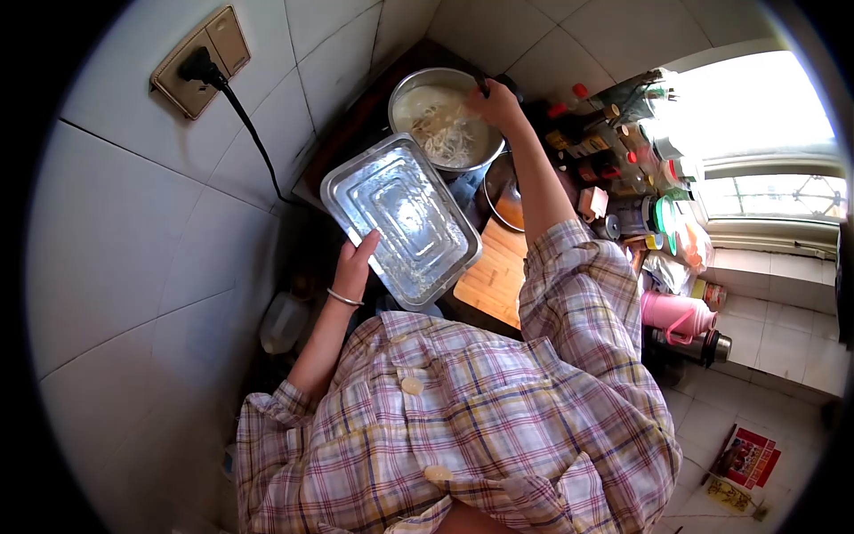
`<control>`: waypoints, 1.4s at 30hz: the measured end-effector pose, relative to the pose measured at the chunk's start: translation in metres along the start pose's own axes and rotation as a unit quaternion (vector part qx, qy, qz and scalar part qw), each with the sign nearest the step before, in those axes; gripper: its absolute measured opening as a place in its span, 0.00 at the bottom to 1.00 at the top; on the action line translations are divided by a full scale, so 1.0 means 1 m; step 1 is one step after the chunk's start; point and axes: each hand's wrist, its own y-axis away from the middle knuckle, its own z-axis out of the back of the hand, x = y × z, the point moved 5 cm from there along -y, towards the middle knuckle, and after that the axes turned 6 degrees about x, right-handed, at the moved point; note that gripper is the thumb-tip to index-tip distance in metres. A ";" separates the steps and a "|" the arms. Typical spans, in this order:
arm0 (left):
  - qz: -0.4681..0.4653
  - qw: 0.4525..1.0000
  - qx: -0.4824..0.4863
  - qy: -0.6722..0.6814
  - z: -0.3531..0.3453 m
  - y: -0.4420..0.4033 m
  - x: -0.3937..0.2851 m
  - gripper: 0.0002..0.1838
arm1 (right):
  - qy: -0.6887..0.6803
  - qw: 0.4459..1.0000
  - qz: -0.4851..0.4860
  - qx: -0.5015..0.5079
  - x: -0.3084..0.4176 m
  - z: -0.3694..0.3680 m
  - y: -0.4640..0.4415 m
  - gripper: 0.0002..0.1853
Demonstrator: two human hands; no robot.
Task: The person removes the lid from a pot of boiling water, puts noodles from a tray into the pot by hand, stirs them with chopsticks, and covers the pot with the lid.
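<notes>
My left hand (360,258) is closed on the lower left edge of a rectangular metal tray (405,218), which is tilted with its shiny inside showing and a few whitish bits on it. Beyond the tray's far edge stands a round metal pot (398,86) with pale noodles (449,138) in cloudy whitish liquid. Above the pot's right rim, my right hand (492,100) grips a dark handle (482,85); what the handle leads to cannot be made out.
A wooden cutting board (495,276) and a glass lid (504,191) lie right of the tray. Bottles and jars (614,165) crowd the right side below a window. A pink thermos (676,313) stands lower right. A black cord (253,133) hangs from the wall socket (203,60).
</notes>
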 end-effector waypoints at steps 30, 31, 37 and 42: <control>-0.013 0.993 -0.078 0.083 0.015 0.008 -0.015 0.19 | -0.269 0.961 0.033 -0.058 -0.016 -0.027 0.007 0.17; -0.020 0.994 -0.077 0.075 0.015 0.008 -0.016 0.19 | -0.304 0.948 0.060 -0.069 -0.003 -0.015 0.017 0.17; -0.022 0.995 -0.071 0.072 0.015 0.006 -0.017 0.19 | -0.249 0.956 0.121 -0.096 0.024 -0.004 0.023 0.15; -0.011 0.996 -0.062 0.070 0.006 0.004 -0.019 0.19 | -0.018 0.978 0.209 -0.008 0.021 -0.032 0.020 0.11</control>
